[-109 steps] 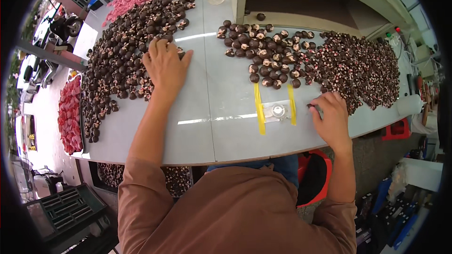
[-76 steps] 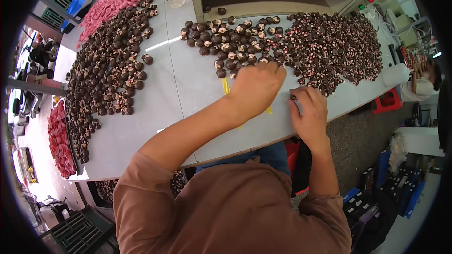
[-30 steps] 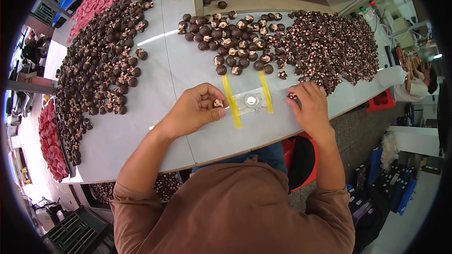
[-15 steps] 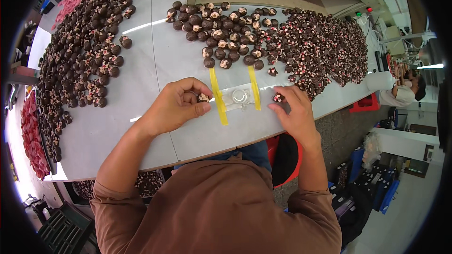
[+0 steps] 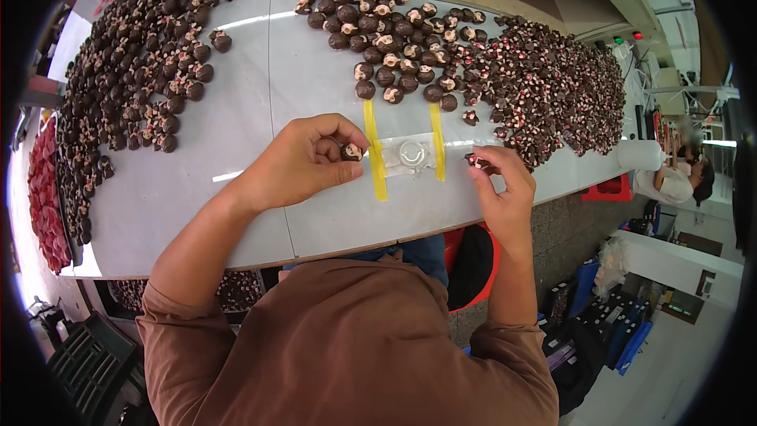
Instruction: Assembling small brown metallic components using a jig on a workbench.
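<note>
My left hand [image 5: 303,159] is closed, pinching a small rounded dark-brown piece with a cream patch [image 5: 352,152] between thumb and fingers. My right hand [image 5: 506,183] grips a smaller dark-brown piece with pink and white spots [image 5: 476,161] at its fingertips. Between the two hands, a clear round dish [image 5: 412,155] sits on a clear strip on the tabletop. Yellow tape strips [image 5: 375,159] [image 5: 438,142] run along both sides of it. Both held pieces are apart from the dish, and my fingers partly cover them.
Rounded brown pieces with cream patches [image 5: 402,29] lie beyond the dish. Small spotted pieces [image 5: 552,83] heap at right, more brown pieces [image 5: 134,63] at left. Pink pieces [image 5: 49,197] lie far left. A white bottle [image 5: 640,155] and a person [image 5: 670,181] are at right.
The whole view has shifted slightly. The piece in my left hand has turned, showing more of its dark side. My right fingers have curled a little more around their piece.
</note>
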Available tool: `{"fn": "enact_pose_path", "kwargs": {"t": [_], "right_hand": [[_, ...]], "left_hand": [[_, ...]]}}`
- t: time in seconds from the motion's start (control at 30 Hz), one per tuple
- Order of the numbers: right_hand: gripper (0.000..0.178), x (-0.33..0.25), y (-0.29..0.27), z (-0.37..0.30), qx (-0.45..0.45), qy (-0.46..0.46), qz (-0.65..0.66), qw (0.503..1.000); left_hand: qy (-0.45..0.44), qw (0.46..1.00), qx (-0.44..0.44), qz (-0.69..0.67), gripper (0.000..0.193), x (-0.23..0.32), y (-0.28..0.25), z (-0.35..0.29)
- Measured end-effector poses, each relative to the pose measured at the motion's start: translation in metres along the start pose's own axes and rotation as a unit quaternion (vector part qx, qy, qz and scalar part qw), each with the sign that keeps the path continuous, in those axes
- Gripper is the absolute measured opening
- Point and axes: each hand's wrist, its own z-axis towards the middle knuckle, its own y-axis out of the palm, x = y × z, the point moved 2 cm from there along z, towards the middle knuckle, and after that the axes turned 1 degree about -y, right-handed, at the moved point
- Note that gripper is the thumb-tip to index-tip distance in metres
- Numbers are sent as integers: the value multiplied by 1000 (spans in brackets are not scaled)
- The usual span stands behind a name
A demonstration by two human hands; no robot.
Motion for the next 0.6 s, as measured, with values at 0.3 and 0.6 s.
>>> {"fn": "enact_pose_path", "kwargs": {"t": [0.3, 0.6], "right_hand": [[33, -25, 15, 15, -71, -14, 17, 997], [34, -41, 26, 37, -127, -134, -105, 977]], "left_hand": [[20, 997, 4, 78, 27, 3, 2, -4], [62, 989, 38, 131, 32, 4, 6, -9]]}}
